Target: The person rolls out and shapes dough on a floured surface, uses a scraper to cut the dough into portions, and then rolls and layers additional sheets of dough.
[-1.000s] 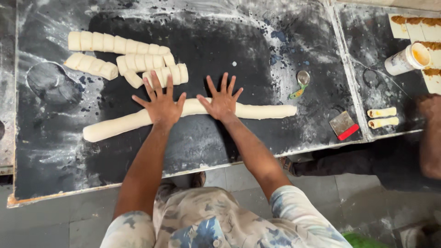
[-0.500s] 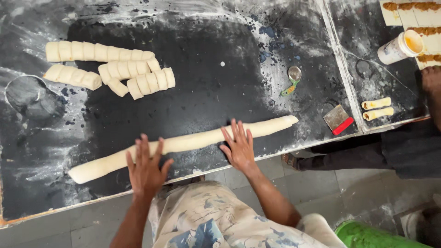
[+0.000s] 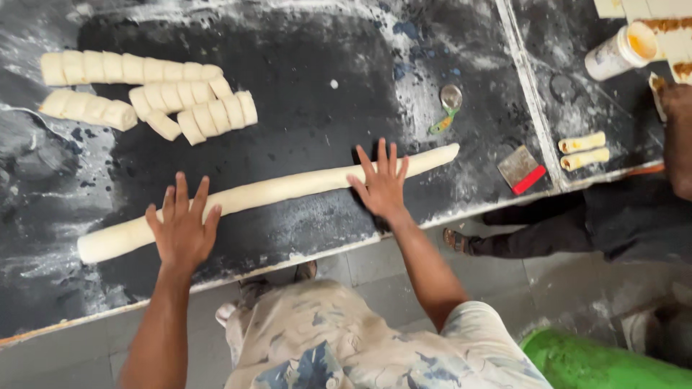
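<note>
Across the near part of the dark, flour-dusted worktop (image 3: 310, 94) lies a long rope of dough (image 3: 274, 191), running from low on the left up toward the right. The left hand (image 3: 182, 229) lies flat on it near its left end, fingers spread wide, holding nothing. The right hand (image 3: 382, 184) presses flat on the rope further right, fingers likewise splayed. Beyond, at the far left, sit rows of cut dough pieces (image 3: 144, 94). To the right lie a small round cutter (image 3: 448, 101) and a scraper with a red edge (image 3: 523, 170). Further right are two small rolls (image 3: 584, 150), a white container (image 3: 620, 52) and another person's arm (image 3: 677, 140).
</note>
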